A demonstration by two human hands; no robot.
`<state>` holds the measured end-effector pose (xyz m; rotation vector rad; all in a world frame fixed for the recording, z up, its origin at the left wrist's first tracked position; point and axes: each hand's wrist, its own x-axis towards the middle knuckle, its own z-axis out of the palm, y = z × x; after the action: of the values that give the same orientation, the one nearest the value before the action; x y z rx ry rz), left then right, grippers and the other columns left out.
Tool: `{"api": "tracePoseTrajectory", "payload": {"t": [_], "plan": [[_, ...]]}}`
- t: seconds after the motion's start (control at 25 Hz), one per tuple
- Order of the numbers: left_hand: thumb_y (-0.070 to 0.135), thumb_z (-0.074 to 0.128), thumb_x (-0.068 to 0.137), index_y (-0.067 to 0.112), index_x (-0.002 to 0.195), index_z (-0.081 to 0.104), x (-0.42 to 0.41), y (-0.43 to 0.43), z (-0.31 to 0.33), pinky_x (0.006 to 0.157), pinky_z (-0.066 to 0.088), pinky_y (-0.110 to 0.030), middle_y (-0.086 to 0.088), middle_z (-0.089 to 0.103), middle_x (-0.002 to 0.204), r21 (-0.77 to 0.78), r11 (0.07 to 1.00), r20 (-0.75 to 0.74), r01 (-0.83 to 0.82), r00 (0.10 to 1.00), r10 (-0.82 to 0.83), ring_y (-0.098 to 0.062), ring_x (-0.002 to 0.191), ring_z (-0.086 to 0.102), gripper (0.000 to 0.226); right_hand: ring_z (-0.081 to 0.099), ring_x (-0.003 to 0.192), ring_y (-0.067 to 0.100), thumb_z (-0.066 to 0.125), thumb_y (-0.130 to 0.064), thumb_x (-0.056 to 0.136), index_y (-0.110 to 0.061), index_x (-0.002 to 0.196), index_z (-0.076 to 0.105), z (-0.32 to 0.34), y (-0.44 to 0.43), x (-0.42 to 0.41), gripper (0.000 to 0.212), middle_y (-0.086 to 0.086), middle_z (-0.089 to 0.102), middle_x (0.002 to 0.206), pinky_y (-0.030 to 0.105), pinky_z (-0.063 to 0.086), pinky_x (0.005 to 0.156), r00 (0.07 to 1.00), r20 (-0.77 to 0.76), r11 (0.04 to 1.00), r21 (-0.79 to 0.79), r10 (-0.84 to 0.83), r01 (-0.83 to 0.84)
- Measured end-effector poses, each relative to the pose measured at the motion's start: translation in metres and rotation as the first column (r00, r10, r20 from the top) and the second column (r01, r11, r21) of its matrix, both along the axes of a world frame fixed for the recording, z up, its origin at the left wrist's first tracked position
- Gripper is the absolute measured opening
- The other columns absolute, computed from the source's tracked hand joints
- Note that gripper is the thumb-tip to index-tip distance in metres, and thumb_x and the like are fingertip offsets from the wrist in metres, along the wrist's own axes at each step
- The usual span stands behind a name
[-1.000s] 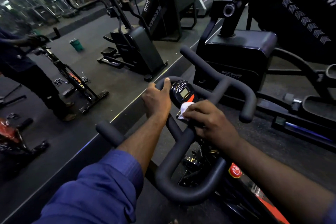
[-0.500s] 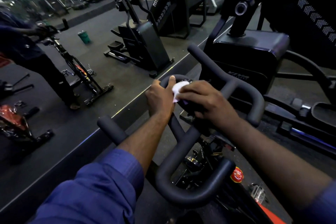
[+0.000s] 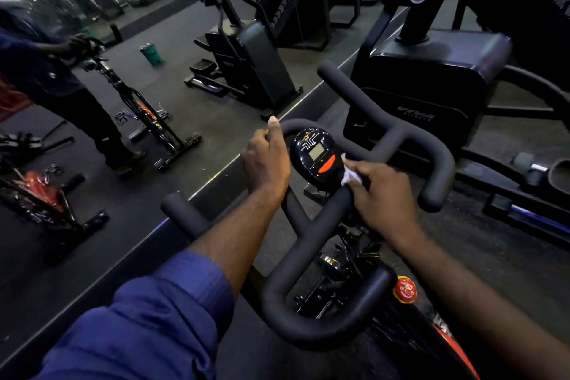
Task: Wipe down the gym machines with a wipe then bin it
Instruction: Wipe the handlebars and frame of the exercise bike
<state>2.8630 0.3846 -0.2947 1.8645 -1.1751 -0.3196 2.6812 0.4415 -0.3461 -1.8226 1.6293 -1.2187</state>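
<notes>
Two hands, one small wipe

Head view: my left hand (image 3: 266, 163) grips the handlebar (image 3: 303, 244), my right hand (image 3: 382, 197) pinches the bunched wipe (image 3: 350, 176) against the right edge of the console (image 3: 317, 156). Risk: a loose pinch drops it into the bike frame (image 3: 333, 284); pressing hard could tilt the console.

Dark floor (image 3: 509, 271) under exercise bike (image 3: 327, 330), elliptical (image 3: 431, 86)

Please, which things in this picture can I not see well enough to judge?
All in the head view:
wipe: mostly covered by the right hand; its size and dirt cannot be judged.
console screen: too small and dim to read.
green bin: far and small; whether it is open is unclear.
left hand: its fingertips are hidden behind the handlebar.
</notes>
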Motion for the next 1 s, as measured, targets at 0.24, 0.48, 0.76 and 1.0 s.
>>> {"api": "tracePoseTrajectory", "payload": {"t": [0.24, 0.48, 0.76, 1.0], "plan": [[0.062, 0.029, 0.107, 0.009, 0.110, 0.073, 0.002, 0.003, -0.001, 0.090, 0.054, -0.045, -0.014, 0.073, 0.106, -0.055, 0.998, -0.093, 0.031, 0.995, -0.036, -0.030, 0.101, 0.067, 0.069, 0.068, 0.105, -0.001, 0.066, -0.006, 0.092, -0.025, 0.117, 0.079, 0.051, -0.041, 0.022, 0.034, -0.015, 0.077, 0.111, 0.020, 0.051, 0.101, 0.985, 0.171, 0.992, -0.128, 0.023, -0.001], [0.075, 0.018, 0.101, 0.009, 0.117, 0.074, 0.006, 0.011, 0.003, 0.105, 0.048, -0.050, -0.017, 0.074, 0.117, -0.060, 0.997, -0.497, -0.042, 0.868, 0.007, -0.035, 0.114, 0.066, 0.088, 0.054, 0.132, 0.028, 0.056, -0.015, 0.101, -0.001, 0.135, 0.065, 0.056, -0.018, 0.027, 0.038, 0.012, 0.065, 0.135, 0.031, 0.033, 0.120, 0.635, -0.639, 0.626, -0.293, 0.434, -0.723], [0.061, 0.046, 0.104, 0.014, 0.102, 0.063, 0.010, 0.016, -0.002, 0.078, 0.046, -0.033, -0.016, 0.072, 0.101, -0.002, 0.992, -0.364, 0.124, 0.924, -0.116, -0.033, 0.097, 0.068, 0.050, 0.059, 0.106, 0.029, 0.068, -0.021, 0.096, -0.007, 0.116, 0.076, 0.003, 0.022, -0.010, 0.026, 0.005, 0.074, 0.117, 0.034, 0.047, 0.097, 0.730, -0.608, 0.768, -0.290, 0.313, -0.571], [0.048, 0.054, 0.105, 0.012, 0.129, 0.049, 0.007, 0.090, -0.023, 0.084, 0.062, -0.048, -0.017, 0.072, 0.112, 0.268, 0.895, -0.563, 0.357, 0.812, -0.155, -0.032, 0.092, 0.074, 0.044, 0.075, 0.091, 0.016, 0.077, 0.001, 0.081, -0.015, 0.105, 0.083, 0.013, 0.060, 0.021, 0.029, 0.008, 0.080, 0.097, 0.010, 0.049, 0.082, 0.992, -0.122, 0.997, -0.079, -0.011, 0.001]]}}
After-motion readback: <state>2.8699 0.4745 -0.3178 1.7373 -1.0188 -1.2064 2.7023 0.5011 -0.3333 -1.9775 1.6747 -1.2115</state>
